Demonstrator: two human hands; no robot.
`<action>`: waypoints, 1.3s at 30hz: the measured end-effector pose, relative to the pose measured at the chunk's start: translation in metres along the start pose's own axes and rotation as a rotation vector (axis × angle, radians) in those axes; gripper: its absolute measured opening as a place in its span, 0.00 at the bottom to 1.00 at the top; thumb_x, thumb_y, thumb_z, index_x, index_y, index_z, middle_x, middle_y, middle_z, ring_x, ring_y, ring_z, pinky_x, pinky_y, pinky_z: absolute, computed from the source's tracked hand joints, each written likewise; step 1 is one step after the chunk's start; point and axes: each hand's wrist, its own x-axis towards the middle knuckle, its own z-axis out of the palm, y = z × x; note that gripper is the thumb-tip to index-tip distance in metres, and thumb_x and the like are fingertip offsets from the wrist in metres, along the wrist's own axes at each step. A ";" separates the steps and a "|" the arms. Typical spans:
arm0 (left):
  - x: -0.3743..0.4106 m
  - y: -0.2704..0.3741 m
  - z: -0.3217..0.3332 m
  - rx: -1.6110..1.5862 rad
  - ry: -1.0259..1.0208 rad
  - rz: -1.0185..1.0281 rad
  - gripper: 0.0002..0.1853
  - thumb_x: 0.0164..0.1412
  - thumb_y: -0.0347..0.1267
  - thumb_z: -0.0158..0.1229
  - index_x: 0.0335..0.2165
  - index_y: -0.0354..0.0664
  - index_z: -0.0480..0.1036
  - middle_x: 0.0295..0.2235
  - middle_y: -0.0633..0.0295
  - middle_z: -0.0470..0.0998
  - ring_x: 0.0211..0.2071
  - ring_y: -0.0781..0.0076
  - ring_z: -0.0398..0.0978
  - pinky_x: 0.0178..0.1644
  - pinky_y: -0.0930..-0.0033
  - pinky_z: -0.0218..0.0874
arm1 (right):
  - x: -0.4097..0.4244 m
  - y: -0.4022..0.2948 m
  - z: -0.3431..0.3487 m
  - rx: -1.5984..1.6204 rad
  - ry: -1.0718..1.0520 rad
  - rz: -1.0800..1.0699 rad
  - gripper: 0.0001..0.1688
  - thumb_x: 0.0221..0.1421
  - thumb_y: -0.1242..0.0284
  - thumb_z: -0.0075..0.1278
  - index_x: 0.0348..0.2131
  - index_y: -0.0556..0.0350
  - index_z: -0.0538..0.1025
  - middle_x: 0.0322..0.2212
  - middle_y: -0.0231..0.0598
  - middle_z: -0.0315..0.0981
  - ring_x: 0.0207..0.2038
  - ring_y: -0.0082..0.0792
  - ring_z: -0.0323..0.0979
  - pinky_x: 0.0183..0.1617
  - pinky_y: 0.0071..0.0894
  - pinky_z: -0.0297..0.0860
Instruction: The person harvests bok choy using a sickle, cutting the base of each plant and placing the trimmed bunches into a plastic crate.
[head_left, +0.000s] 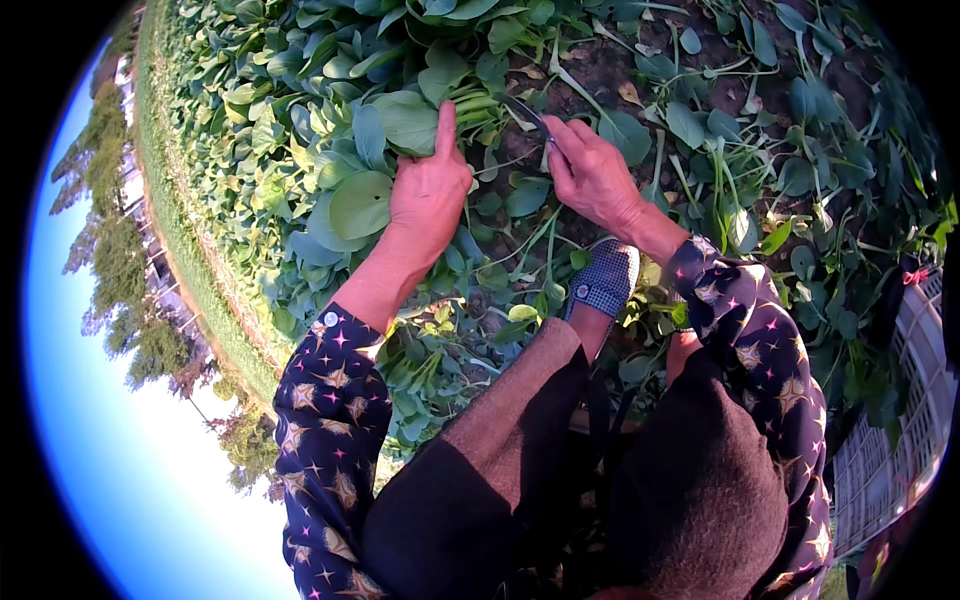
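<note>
My left hand (431, 184) is at a bok choy-like leafy green (411, 124), its index finger stretched across the plant where the leaves meet the pale green stems (474, 106). The other fingers are curled among the leaves; whether they grip any is hidden. To the right, my right hand (596, 172) is closed around a small knife or sickle, most of its handle hidden in the fist. The dark, narrow blade (527, 112) points up and left, its tip close to the base of those stems.
Dense leafy greens (300, 67) grow on the left. Cut leaves and stems (739, 172) litter the soil on the right. A checked shoe (604, 277) is planted below my right hand. At the right edge stands a white plastic crate (889, 457).
</note>
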 end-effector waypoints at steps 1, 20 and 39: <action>0.001 0.004 -0.004 0.055 0.012 0.010 0.21 0.46 0.21 0.56 0.43 0.26 0.71 0.64 0.46 0.51 0.31 0.59 0.80 0.38 0.59 0.72 | 0.002 -0.006 0.002 -0.031 0.023 -0.076 0.19 0.55 0.76 0.47 0.47 0.64 0.71 0.26 0.54 0.70 0.29 0.53 0.71 0.34 0.45 0.67; -0.011 -0.013 0.014 -0.343 -0.006 -0.068 0.18 0.38 0.18 0.59 0.35 0.32 0.71 0.56 0.59 0.64 0.27 0.49 0.78 0.33 0.53 0.71 | -0.029 0.001 -0.002 0.150 -0.426 0.343 0.13 0.50 0.75 0.46 0.30 0.72 0.74 0.19 0.62 0.69 0.24 0.54 0.74 0.30 0.49 0.66; -0.015 0.047 -0.135 -0.743 0.594 0.108 0.28 0.38 0.19 0.65 0.45 0.37 0.73 0.55 0.65 0.69 0.41 0.63 0.78 0.40 0.67 0.73 | -0.034 -0.069 -0.116 1.098 0.189 0.448 0.15 0.50 0.75 0.63 0.34 0.62 0.72 0.18 0.28 0.69 0.15 0.16 0.63 0.17 0.19 0.64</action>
